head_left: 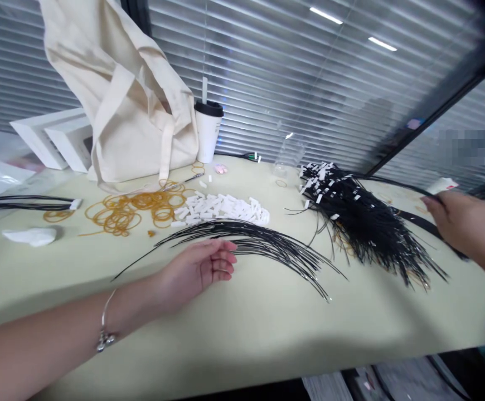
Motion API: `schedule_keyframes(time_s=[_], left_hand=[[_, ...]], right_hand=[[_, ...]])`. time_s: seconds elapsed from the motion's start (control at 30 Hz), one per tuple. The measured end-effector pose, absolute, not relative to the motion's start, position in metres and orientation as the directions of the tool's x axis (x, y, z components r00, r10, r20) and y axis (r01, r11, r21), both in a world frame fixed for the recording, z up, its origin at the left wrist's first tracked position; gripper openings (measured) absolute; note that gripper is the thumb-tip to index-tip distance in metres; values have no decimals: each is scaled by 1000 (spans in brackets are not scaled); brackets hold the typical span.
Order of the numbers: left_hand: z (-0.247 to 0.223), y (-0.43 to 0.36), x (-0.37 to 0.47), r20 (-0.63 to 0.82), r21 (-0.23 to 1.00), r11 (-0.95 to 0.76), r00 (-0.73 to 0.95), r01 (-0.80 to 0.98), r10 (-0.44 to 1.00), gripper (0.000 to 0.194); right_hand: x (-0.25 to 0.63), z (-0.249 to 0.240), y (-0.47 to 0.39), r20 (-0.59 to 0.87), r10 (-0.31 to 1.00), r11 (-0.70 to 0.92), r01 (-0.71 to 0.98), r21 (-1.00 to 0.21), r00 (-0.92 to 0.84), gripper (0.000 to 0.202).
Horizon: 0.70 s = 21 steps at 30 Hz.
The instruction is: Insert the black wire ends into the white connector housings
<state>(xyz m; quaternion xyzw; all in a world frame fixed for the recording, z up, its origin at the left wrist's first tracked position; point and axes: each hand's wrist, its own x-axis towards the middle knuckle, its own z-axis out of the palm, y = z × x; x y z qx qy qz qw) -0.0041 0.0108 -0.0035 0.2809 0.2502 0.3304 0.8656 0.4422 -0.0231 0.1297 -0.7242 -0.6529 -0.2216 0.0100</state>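
Observation:
My left hand [209, 264] is at the near side of a loose bundle of black wires [276, 242] on the table. Its fingers are loosely curled and apart, with nothing visible between them. At the far right, my right hand [464, 223] is closed around a black wire [393, 181], which runs left towards a big pile of black wires [363, 223]. Small white connectors [321, 174] cap the far ends of that pile. Behind the loose bundle lies a heap of white connectors [226, 209].
Yellow rubber bands [125, 211] lie left of the connectors, near tweezers [184, 181]. At the back stand a cloth bag [142, 128], a lidded cup [208, 133] and a clear plastic container [288, 156]. Connected wires [25, 203] and a crumpled white piece [29, 236] are at left.

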Motion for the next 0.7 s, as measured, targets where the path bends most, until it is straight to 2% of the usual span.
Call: schedule_keyframes(time_s=[0.03, 0.1, 0.2, 0.33, 0.4, 0.53, 0.7], left_hand=[[-4, 11, -4, -251, 644, 631, 660, -432, 708, 25], [-3, 11, -2, -249, 632, 642, 671, -434, 698, 44], [-2, 10, -1, -233, 693, 611, 683, -383, 692, 59], [-2, 7, -1, -155, 884, 427, 743, -190, 651, 48], [-2, 6, -3, -127, 939, 325, 765, -113, 632, 41], [-1, 6, -5, -143, 967, 252, 752, -32, 643, 39], [-2, 7, -4, -127, 983, 180, 793, 23, 595, 38]], right_hand=[[451, 131, -14, 253, 961, -189, 933, 307, 112, 49], [460, 127, 6, 260, 957, -221, 909, 353, 132, 59], [446, 107, 34, 347, 937, -76, 947, 311, -39, 61], [391, 61, 66, 237, 925, 248, 943, 220, -298, 40], [365, 38, 78, 168, 899, 377, 910, 170, -404, 38], [357, 2, 79, 142, 867, 465, 878, 112, -477, 42], [417, -15, 39, 162, 864, 465, 879, 107, -476, 31]])
